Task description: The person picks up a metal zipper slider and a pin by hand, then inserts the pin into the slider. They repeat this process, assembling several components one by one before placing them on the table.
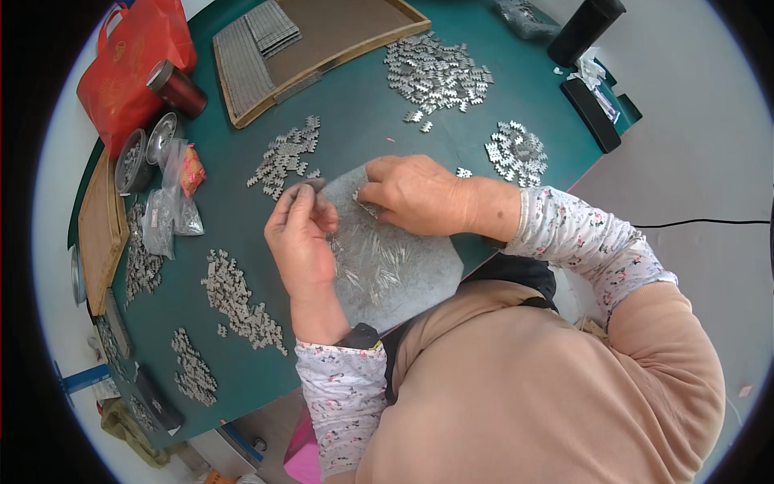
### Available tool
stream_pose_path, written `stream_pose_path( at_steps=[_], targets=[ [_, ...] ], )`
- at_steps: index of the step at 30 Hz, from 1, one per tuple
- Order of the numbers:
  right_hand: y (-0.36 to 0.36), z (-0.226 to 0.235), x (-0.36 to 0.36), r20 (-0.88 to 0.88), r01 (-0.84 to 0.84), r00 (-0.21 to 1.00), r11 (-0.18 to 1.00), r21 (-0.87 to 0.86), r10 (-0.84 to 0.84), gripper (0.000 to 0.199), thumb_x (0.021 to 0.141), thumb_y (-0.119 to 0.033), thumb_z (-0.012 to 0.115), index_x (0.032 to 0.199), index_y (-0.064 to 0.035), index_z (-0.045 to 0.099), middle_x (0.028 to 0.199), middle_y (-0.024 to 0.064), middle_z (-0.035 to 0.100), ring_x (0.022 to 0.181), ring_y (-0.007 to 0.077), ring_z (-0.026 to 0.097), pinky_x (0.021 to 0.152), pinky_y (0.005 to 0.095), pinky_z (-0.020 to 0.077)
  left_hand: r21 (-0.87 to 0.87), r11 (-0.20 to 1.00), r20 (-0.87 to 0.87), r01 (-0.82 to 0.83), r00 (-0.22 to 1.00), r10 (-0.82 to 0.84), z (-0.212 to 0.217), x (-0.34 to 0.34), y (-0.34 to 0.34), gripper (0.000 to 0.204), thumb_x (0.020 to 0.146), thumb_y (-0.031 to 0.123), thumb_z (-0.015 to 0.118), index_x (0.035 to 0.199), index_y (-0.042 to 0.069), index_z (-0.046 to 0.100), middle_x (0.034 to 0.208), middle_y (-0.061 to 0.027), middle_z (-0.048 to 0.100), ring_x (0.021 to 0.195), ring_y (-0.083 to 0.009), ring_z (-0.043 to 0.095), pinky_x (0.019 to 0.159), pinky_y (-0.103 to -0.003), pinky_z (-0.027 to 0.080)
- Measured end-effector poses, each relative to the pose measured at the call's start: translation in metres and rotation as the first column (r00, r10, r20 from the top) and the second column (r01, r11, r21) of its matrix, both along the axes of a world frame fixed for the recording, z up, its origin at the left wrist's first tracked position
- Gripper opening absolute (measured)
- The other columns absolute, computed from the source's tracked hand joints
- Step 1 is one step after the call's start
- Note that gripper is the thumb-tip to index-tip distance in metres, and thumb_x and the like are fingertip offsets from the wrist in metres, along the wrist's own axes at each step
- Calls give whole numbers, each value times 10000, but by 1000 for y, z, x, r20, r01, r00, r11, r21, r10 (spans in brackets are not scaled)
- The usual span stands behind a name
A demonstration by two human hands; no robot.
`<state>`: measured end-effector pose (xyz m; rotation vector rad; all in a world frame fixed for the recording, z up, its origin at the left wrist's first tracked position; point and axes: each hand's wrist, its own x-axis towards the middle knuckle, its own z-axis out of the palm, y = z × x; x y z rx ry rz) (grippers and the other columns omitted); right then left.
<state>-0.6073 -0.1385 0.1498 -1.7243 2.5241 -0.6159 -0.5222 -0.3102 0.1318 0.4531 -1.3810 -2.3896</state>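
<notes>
Ctr frame: left hand pinches small grey metal part w/ thumb + fingers, right hand fingertips curled pressing tiny metal piece on grey mat over green tabletop; best keep pinch firm, work over mat.

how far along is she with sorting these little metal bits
Looks done: rows of pieces packed in the wooden tray at the far edge. In hand: the left hand pinches a small piece while the right hand picks at the grey mat. Left: loose piles lie across the green table, near and far, so plenty seems to remain.
</notes>
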Motion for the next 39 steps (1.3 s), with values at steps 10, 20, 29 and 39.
stream_pose_path(
  at_steps=[10,20,29,39],
  targets=[
    [4,-4,-7,-413,-249,880,968,21,236,129,734,-156,580,775,-33,575,772,103,583,744,252,614,643,351,508,-536,820,131,203,979,-157,-11,-1,14,244,869,-12,555,1099,-62,618,919,-56,641,806,-92,595,715,-231,487],
    [-5,14,-10,-229,-172,965,965,-197,125,158,740,-138,635,831,-34,559,776,89,560,731,260,604,607,356,503,-368,895,79,253,967,-241,-3,3,18,306,805,-68,641,1109,-51,606,915,-68,647,778,-106,614,663,-224,505],
    [9,15,1,851,366,518,921,-133,-83,264,931,-211,583,1011,40,610,831,88,665,717,187,646,641,317,532,-77,990,-9,117,993,-118,2,5,14,157,801,-69,652,938,-22,590,865,-81,645,733,-143,635,613,-261,550],
    [7,3,12,663,391,748,823,-412,-24,168,788,-65,651,928,22,619,760,153,652,681,245,651,623,343,508,-31,967,119,254,961,-248,6,3,17,145,832,-3,668,967,-23,617,751,-38,605,525,-84,493,429,-190,327]
  ],
)
